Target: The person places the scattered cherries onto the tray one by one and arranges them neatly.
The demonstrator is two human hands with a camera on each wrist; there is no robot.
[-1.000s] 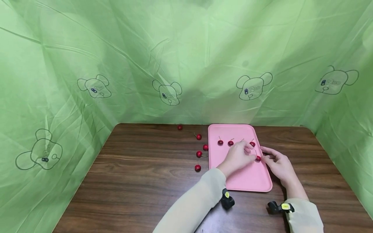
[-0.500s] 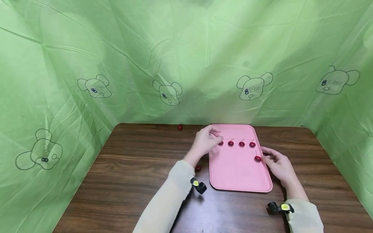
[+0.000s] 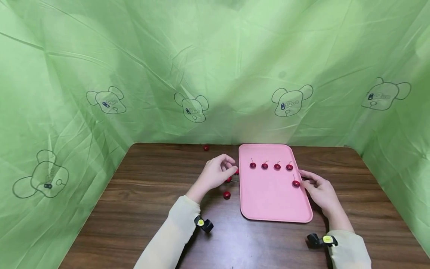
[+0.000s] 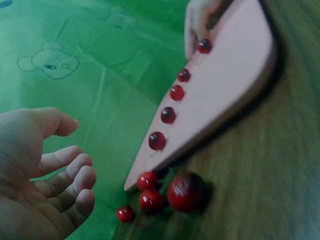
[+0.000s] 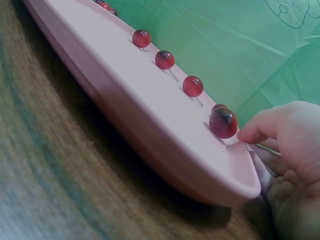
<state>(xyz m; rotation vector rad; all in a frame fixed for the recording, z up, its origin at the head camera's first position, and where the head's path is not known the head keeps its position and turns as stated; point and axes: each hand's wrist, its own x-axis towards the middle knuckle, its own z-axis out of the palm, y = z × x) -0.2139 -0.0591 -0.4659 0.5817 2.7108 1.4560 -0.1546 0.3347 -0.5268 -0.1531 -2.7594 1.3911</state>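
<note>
While backdrop lettering (image 3: 291,105) is illegible, the left grip (image 3: 213,174) hangs empty, the right grip (image 3: 320,191) pinching the tray (image 3: 275,201).

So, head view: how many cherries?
9 cherries: five on the tray (four in a row, one by the right hand), four left of it on the table; the left hand may hide more.

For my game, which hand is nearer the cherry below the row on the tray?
Right. The right hand is beside that cherry, at the edge of the tray; the left hand is beyond its left side.
</note>
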